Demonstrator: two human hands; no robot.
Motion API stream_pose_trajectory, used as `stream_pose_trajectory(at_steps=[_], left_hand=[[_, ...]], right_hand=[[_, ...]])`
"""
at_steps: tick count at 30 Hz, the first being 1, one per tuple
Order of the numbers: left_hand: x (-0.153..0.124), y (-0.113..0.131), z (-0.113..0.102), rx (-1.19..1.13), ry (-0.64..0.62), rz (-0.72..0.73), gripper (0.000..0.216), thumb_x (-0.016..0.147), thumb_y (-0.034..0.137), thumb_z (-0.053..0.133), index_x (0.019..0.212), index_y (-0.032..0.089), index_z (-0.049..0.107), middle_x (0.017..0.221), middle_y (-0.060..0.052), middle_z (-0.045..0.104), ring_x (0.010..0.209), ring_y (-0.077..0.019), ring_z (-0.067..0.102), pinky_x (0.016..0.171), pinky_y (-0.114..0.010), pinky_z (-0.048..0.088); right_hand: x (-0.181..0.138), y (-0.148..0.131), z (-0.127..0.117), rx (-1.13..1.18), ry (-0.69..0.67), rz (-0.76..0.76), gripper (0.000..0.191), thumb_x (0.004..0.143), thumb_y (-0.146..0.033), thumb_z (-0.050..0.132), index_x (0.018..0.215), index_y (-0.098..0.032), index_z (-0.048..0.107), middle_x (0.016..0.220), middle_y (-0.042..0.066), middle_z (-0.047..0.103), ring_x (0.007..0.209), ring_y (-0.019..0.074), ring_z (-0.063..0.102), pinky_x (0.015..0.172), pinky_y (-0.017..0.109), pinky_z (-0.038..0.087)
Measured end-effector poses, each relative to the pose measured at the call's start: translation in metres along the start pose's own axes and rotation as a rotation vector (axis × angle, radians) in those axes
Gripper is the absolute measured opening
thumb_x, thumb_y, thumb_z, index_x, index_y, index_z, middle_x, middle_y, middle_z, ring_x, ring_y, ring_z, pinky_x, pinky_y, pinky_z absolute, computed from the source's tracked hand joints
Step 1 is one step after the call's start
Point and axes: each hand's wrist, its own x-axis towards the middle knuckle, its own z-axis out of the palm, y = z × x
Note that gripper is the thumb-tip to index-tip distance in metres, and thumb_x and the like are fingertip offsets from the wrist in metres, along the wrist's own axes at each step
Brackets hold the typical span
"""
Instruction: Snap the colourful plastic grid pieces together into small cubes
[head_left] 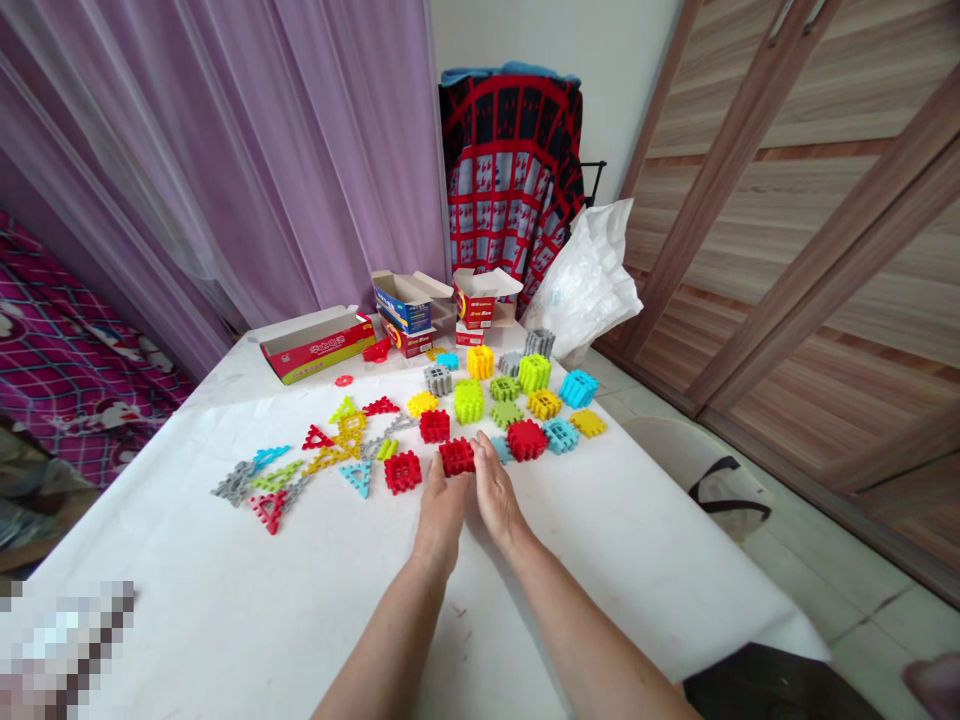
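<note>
Between my left hand point(441, 512) and my right hand point(496, 492), a red plastic cube of interlocking pieces point(457, 456) is gripped at the table's middle. My left fingers press its near left side; the right hand's straight fingers lie along its right side. Another red cube point(403, 472) stands just left of my left hand. Behind the held cube sits a further red cube point(434, 426). Right of my right hand is a red block point(526, 439), with a light-blue piece point(501, 450) partly hidden behind the fingers.
Several green, yellow, grey and blue blocks point(469, 401) stand behind. Loose triangular and flat pieces point(355, 478) lie leftward. Open boxes point(319, 346) and a white plastic bag point(589, 275) occupy the back of the white-covered table point(300, 620). A pixelated object point(67, 640) lies front left.
</note>
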Motion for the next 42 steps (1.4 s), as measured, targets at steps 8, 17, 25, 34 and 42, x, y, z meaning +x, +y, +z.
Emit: stream_pose_trajectory(at_steps=[8, 17, 25, 34, 42], left_hand=[[0.003, -0.008, -0.007, 0.018, 0.015, 0.046, 0.068, 0.076, 0.017, 0.057, 0.142, 0.02, 0.042, 0.154, -0.009, 0.037, 0.143, -0.0225, 0.031, 0.116, -0.039, 0.027], [-0.026, 0.007, -0.08, 0.087, -0.116, 0.249, 0.052, 0.08, 0.037, 0.062, 0.131, 0.024, 0.056, 0.142, -0.009, 0.054, 0.132, -0.0264, 0.048, 0.108, -0.045, 0.041], [0.029, 0.033, -0.172, 0.66, 0.446, 0.702, 0.045, 0.085, 0.035, 0.05, 0.126, 0.019, 0.058, 0.125, -0.012, 0.065, 0.101, -0.0241, 0.066, 0.071, -0.032, 0.054], [0.044, 0.016, -0.188, 0.693, 0.482, 0.696, 0.043, 0.084, 0.029, 0.048, 0.124, 0.021, 0.058, 0.122, -0.009, 0.068, 0.097, -0.0216, 0.068, 0.066, -0.028, 0.053], [0.046, 0.016, -0.192, 0.545, 0.472, 0.628, 0.045, 0.083, 0.028, 0.049, 0.126, 0.02, 0.056, 0.127, -0.011, 0.065, 0.109, -0.0235, 0.065, 0.088, -0.037, 0.054]], right_hand=[[-0.001, 0.001, -0.002, -0.001, -0.015, -0.002, 0.082, 0.089, -0.073, 0.025, 0.149, -0.017, 0.032, 0.153, 0.011, 0.035, 0.142, 0.0212, 0.031, 0.119, 0.039, 0.023], [0.021, -0.014, -0.034, -0.12, -0.078, -0.211, 0.048, 0.087, -0.05, 0.053, 0.125, -0.021, 0.059, 0.134, 0.011, 0.057, 0.128, 0.0242, 0.051, 0.109, 0.043, 0.039], [0.064, -0.056, -0.041, -0.869, -0.623, -0.376, 0.074, 0.065, -0.027, 0.075, 0.134, -0.018, 0.052, 0.137, 0.014, 0.055, 0.125, 0.0297, 0.052, 0.105, 0.044, 0.041], [0.068, -0.052, -0.031, -1.111, -0.695, -0.315, 0.094, 0.064, -0.025, 0.071, 0.148, -0.013, 0.032, 0.137, 0.018, 0.054, 0.123, 0.0326, 0.054, 0.101, 0.042, 0.043], [0.069, -0.042, -0.03, -1.055, -0.654, -0.366, 0.088, 0.062, -0.018, 0.068, 0.145, -0.018, 0.039, 0.134, 0.015, 0.058, 0.117, 0.0319, 0.057, 0.098, 0.041, 0.044]])
